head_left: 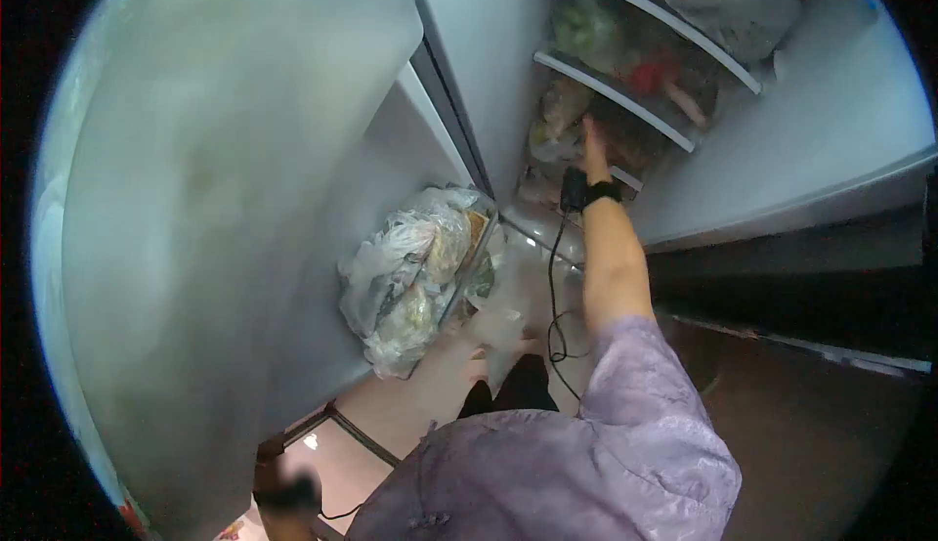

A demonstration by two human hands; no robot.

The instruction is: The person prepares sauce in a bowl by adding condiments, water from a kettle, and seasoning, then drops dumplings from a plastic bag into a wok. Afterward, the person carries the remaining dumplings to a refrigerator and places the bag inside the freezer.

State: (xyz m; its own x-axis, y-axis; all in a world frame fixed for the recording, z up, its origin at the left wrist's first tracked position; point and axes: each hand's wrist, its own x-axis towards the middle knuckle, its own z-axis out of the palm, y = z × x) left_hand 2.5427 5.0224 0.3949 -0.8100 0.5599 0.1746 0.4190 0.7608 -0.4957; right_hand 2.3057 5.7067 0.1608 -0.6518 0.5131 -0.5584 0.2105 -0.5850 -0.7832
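My right hand [595, 153], wearing a black wrist strap with a small dark box [575, 190], reaches into the open refrigerator [479, 62]. Its fingers look straight and stretched out, seen from the side, with nothing visible in them. Just left of it, bagged food [559, 116] sits below a white-edged shelf [625, 101]. Low at the left, my left hand [278, 463] is blurred beside the lower edge of a large pale door [215, 248]. What its fingers do is hidden by the blur.
Clear plastic bags of food [415, 272] fill a low bin at the door. Higher shelves hold a green bagged item [586, 33], a red item [653, 75] and a large grey bag [733, 3]. A black cable [554, 287] hangs from my right wrist. My feet stand on the glossy floor.
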